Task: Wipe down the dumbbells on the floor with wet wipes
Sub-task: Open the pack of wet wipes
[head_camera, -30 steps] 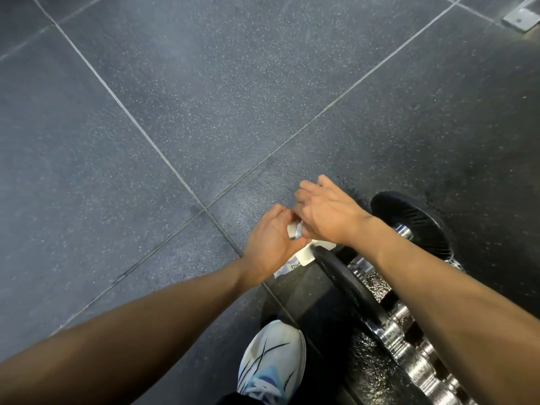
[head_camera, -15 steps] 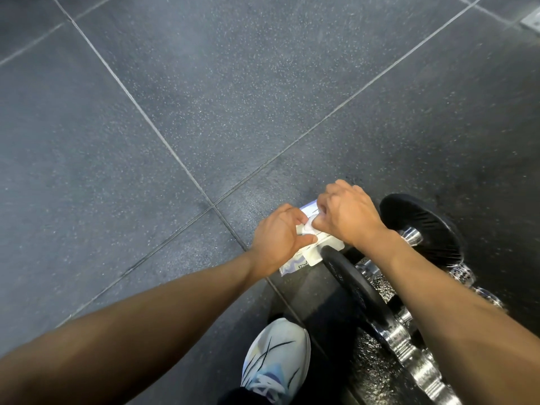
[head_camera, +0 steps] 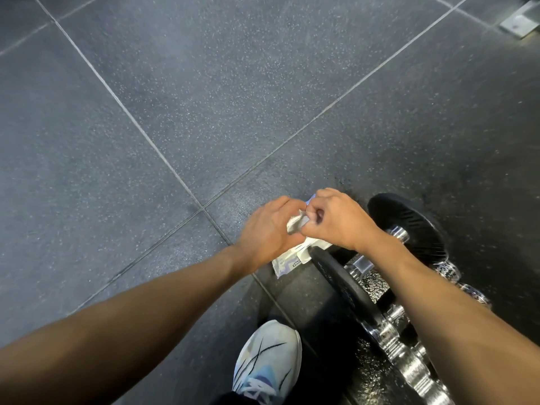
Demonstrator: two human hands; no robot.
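Observation:
A white pack of wet wipes (head_camera: pixel 289 260) lies on the dark floor beside the dumbbells. My left hand (head_camera: pixel 267 232) grips the pack from the left. My right hand (head_camera: pixel 336 219) pinches a white wipe (head_camera: pixel 296 223) at the pack's top, fingers curled. Two dumbbells lie to the right: the near one shows a black plate (head_camera: pixel 342 285) and a chrome bar (head_camera: pixel 406 361); the far one shows a black plate (head_camera: pixel 409 226) behind my right wrist. My right forearm hides part of both.
My white and blue shoe (head_camera: pixel 267 361) stands just below the pack, left of the near dumbbell. Grey speckled floor tiles (head_camera: pixel 204 97) with pale seams spread to the left and far side. A small metal plate (head_camera: pixel 517 23) sits at the top right corner.
Both hands stayed at the pack. My right fingers curled tighter and have drawn a bit of white wipe up out of the pack's top.

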